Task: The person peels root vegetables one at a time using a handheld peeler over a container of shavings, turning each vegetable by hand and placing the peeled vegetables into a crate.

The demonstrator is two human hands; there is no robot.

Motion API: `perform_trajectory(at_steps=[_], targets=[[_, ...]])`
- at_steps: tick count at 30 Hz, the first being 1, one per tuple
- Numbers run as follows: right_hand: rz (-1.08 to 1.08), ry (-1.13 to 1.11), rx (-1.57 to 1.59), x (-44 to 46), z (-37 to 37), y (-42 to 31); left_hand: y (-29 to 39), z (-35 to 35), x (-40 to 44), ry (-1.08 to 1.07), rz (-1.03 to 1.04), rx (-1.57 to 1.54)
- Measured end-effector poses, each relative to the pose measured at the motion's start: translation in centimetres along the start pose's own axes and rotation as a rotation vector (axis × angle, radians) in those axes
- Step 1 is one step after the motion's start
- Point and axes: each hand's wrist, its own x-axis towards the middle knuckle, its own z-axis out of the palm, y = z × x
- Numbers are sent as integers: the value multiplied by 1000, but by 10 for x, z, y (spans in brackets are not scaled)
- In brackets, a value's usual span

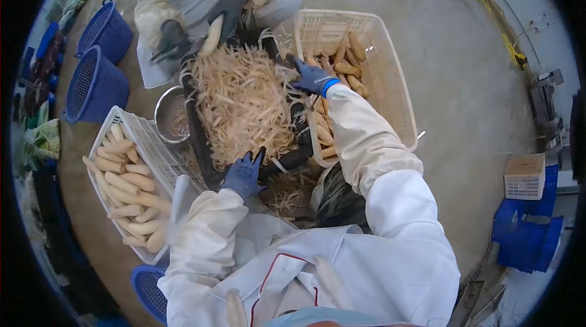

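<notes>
Blue-gloved left hand (244, 175) spreads fingers at near edge of black-rimmed square tray (196, 125). Blue-gloved right hand (312, 78), fingers apart, by tray's right side, near cream plastic basket (400, 104) with long brown roots (348, 67). Thin pale peels (244, 107) heap inside tray.

Floor (464, 83): wet-looking, smooth, glossy in patches. Large cream basket (400, 76): plastic, perforated. White crate (160, 150): slatted plastic. Blue baskets (96, 86): plastic mesh, mostly matt. Round bowl (160, 113): shiny metal rim. Black frame around the peelings (198, 138): dark, its material unclear. Peelings (244, 104): thin, pale, rough in mass. Peeled roots (143, 181): smooth. Gloves, left (244, 175) and right (312, 78): matt, coated-looking. Sleeves (360, 125): creased, cloth-like.
</notes>
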Motion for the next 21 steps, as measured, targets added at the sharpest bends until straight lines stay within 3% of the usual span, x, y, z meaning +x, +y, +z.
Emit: perform_trajectory(at_steps=[4, 7, 10, 11, 12, 14, 16, 17, 19, 21], targets=[[53, -420, -288, -10, 22, -18, 4, 3, 6, 6, 60, -26], [-188, -604, -554, -26, 29, -60, -3, 14, 17, -98, 193, 44], [-329, -884, -155, -30, -3, -105, 4, 1, 10, -97, 239, -5], [-386, -762, 223, -14, 38, -70, 3, 4, 12, -101, 218, 10], [-251, -660, 502, -27, -11, -96, 2, 10, 16, -107, 199, 23], [-262, -327, 247, 8, -15, -61, -1, 26, 22, -75, 189, 15], [-183, -117, 507, 3, -54, -31, -11, 40, 28, 8, 208, -21], [97, -232, 679, -4, -72, -15, -12, 40, 30, 30, 203, -51], [365, -116, 693, -24, -90, 10, -13, 36, 32, 74, 188, -115], [339, -166, 420, -25, -35, 109, -12, 25, 32, 54, 132, -169]])
